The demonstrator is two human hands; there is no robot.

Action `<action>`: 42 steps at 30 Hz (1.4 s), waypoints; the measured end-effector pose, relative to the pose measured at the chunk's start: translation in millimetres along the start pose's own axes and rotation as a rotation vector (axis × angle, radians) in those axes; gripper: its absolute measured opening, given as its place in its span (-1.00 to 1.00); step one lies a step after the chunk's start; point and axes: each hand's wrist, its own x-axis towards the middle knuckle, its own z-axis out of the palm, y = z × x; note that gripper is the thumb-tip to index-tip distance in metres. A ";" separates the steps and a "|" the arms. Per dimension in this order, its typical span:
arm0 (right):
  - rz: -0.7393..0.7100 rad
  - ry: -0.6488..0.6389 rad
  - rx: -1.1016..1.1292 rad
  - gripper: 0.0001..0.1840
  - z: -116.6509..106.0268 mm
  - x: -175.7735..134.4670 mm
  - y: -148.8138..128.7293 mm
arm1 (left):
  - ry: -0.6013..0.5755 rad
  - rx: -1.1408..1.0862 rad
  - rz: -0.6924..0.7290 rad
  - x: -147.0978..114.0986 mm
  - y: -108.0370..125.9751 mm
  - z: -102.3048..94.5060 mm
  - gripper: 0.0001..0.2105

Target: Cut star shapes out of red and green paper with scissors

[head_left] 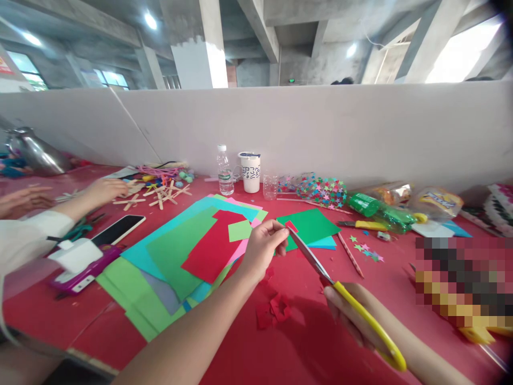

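Note:
My left hand (pixel 266 241) pinches a small piece of red paper (pixel 292 226) between thumb and fingers. Gripped in my right hand (pixel 352 315) is a pair of scissors (pixel 356 315) with yellow handles, its blades reaching up to the red piece. Whether the blades touch the paper I cannot tell. Below my hands, red paper scraps (pixel 274 310) lie on the red table (pixel 316 358). Behind the blades is a green sheet (pixel 316 222). Left of my left hand, a light green square (pixel 239 231) rests on a larger red sheet (pixel 218 248) over a stack of coloured paper.
At left a co-worker's hand (pixel 114 188) touches craft sticks (pixel 170 193). A phone (pixel 118 230) and purple power strip (pixel 86 272) lie nearby. A water bottle (pixel 225 171), white cup (pixel 251 174), star confetti (pixel 323 190) and yellow utility knife (pixel 364 225) sit farther back.

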 end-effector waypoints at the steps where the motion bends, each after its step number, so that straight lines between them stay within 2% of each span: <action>1: 0.003 0.005 0.000 -0.41 0.3 0.3 0.8 | 0.001 0.000 -0.001 0.0 0.1 0.1 -0.83; 9: 0.048 0.021 -0.005 -0.44 0.0 1.2 -0.3 | 0.004 -0.007 -0.012 0.1 -1.0 0.4 -0.84; 27: 0.046 -0.012 0.028 -0.44 0.6 5.0 2.5 | -0.022 0.015 0.015 1.8 -2.7 -2.2 -0.86; 33: -0.031 0.008 0.073 -0.38 1.9 3.7 7.4 | -0.008 0.047 0.031 3.6 -6.1 -3.4 -0.85; 37: -0.064 -0.025 0.112 -0.33 2.5 1.8 9.2 | -0.007 0.043 0.038 1.4 -6.8 -0.9 -0.83; 42: -0.065 -0.025 0.104 -0.36 0.4 1.9 9.1 | -0.017 0.042 0.050 -1.6 -5.8 2.3 -0.84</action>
